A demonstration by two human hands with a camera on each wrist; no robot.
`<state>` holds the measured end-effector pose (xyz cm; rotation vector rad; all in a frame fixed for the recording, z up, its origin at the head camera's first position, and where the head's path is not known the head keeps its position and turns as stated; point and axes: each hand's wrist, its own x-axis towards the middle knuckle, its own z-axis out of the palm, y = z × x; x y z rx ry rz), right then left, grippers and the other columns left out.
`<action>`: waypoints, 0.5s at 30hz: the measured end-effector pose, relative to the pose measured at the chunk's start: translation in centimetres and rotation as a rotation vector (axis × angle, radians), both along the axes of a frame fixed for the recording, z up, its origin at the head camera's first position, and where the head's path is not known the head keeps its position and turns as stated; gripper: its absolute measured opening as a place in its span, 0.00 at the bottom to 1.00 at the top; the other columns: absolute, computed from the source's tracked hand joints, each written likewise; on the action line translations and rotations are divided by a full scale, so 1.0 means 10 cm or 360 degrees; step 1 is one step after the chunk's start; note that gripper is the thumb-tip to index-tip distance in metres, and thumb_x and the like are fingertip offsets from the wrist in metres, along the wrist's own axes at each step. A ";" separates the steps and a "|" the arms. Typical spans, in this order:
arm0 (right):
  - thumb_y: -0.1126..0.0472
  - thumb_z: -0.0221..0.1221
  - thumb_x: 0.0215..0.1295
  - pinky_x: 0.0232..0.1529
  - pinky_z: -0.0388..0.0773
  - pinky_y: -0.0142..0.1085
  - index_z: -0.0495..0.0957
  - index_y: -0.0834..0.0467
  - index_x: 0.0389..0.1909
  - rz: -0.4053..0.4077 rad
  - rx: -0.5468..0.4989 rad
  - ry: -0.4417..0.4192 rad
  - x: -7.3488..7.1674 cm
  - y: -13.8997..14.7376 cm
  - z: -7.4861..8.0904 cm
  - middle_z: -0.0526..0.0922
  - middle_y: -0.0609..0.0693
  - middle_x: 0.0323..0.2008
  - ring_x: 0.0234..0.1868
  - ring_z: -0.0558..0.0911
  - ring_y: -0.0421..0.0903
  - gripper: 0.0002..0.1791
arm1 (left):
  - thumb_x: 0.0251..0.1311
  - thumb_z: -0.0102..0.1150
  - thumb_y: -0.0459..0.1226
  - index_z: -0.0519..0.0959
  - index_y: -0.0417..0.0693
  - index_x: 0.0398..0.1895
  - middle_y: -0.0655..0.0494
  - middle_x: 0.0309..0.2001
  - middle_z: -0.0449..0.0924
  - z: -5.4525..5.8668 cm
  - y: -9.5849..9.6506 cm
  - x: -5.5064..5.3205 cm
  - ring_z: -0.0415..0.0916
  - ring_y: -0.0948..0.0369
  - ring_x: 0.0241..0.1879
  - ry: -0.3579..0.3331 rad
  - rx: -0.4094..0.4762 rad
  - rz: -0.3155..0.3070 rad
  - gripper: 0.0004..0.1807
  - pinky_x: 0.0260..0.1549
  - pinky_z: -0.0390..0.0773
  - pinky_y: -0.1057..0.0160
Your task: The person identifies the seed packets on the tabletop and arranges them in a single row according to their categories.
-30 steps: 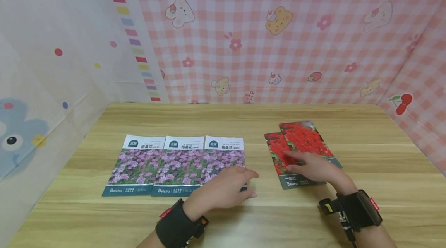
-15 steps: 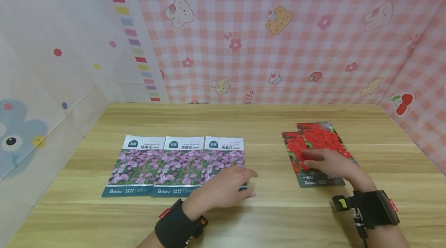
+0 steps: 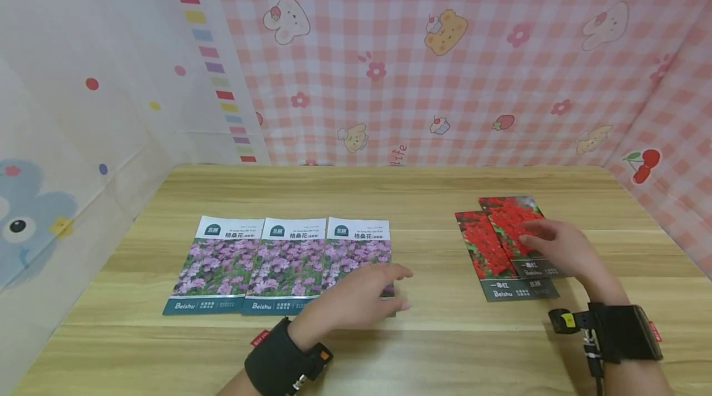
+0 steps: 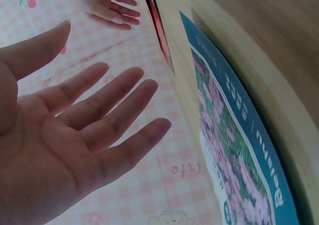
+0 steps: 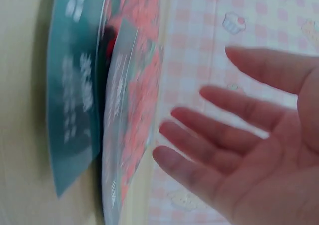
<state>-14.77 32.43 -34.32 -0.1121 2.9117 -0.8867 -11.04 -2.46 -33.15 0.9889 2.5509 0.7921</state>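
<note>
Two red-flower seed packets lie overlapped on the right of the table, the upper packet (image 3: 503,220) partly covering the lower packet (image 3: 481,244). Over the upper one is my right hand (image 3: 564,251), fingers extended and spread in the right wrist view, gripping nothing; whether a fingertip touches is unclear. Three purple-flower seed packets stand side by side in a row: left packet (image 3: 214,266), middle packet (image 3: 286,266), right packet (image 3: 356,254). My left hand (image 3: 353,300) hovers over the right one's lower part, hiding it, its fingers (image 4: 119,118) loosely extended and holding nothing.
The wooden table (image 3: 423,353) runs back to a pink checked cloth (image 3: 389,25) with cartoon prints. A pale cloth (image 3: 111,62) covers the left side. Black straps with small cameras circle both wrists, such as the right strap (image 3: 625,331).
Both red packets have slid to the right under my right hand. That hand has then shifted further right and back, uncovering the upper packet's printed lower band. My left hand has hardly moved.
</note>
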 end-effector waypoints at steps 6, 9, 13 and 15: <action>0.53 0.55 0.62 0.38 0.72 0.53 0.63 0.79 0.52 -0.0218 0.0058 -0.0085 0.00 0.19 -0.03 0.67 0.78 0.47 0.44 0.70 0.69 0.32 | 0.62 0.55 0.43 0.67 0.45 0.61 0.50 0.53 0.74 -0.01 -0.02 -0.03 0.71 0.58 0.52 -0.0285 0.0294 0.0082 0.25 0.49 0.72 0.63; 0.53 0.58 0.59 0.37 0.72 0.53 0.62 0.82 0.49 -0.0280 0.0131 -0.0155 -0.01 0.26 -0.05 0.67 0.79 0.43 0.42 0.71 0.69 0.34 | 0.62 0.54 0.42 0.67 0.46 0.61 0.49 0.52 0.74 -0.01 -0.02 -0.03 0.72 0.58 0.51 -0.0420 0.0418 0.0131 0.24 0.48 0.72 0.63; 0.52 0.61 0.54 0.37 0.70 0.53 0.61 0.84 0.46 -0.0310 0.0240 -0.0217 -0.01 0.32 -0.09 0.68 0.78 0.40 0.40 0.70 0.69 0.38 | 0.65 0.50 0.39 0.66 0.44 0.61 0.48 0.52 0.74 0.00 0.01 -0.04 0.73 0.58 0.49 -0.0673 0.0588 0.0201 0.22 0.45 0.75 0.64; 0.50 0.62 0.52 0.38 0.69 0.54 0.61 0.84 0.46 -0.0302 0.0270 -0.0242 -0.02 0.35 -0.10 0.68 0.78 0.41 0.41 0.68 0.69 0.40 | 0.66 0.47 0.37 0.65 0.42 0.62 0.47 0.52 0.74 0.00 0.02 -0.04 0.74 0.58 0.48 -0.0799 0.0666 0.0222 0.21 0.44 0.76 0.62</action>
